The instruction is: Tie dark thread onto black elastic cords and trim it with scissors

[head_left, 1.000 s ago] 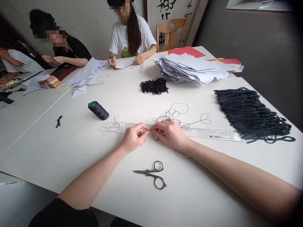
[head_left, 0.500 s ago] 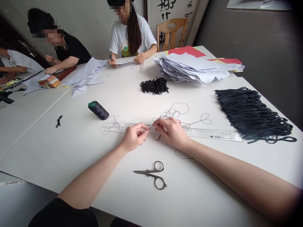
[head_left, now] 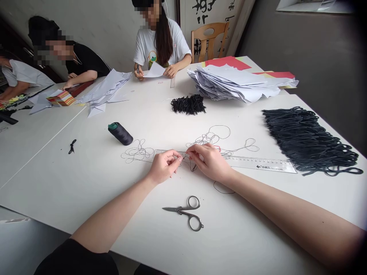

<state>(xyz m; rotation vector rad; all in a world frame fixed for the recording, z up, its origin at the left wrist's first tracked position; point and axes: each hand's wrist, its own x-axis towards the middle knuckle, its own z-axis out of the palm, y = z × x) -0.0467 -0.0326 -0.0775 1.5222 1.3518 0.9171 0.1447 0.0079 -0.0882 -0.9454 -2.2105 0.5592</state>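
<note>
My left hand and my right hand face each other over a clear ruler, their fingertips close together. Each hand pinches a dark thread, and a small loop of it hangs between them. Loose tangles of the thread lie left of my left hand and beyond my right. A spool of black thread with a green core lies on its side farther left. Nearer to me, metal scissors rest with their handles spread and blades together.
A row of black cord loops lies at the right. Beyond my hands are a smaller black bundle and a paper stack. One short black cord piece lies left. A co-worker across the white table holds a pen and paper.
My hands hold almost the same pose, fingertips slightly shifted around the thread. The co-worker across the table has lifted and folded up an edge of the paper. The view has shifted slightly.
</note>
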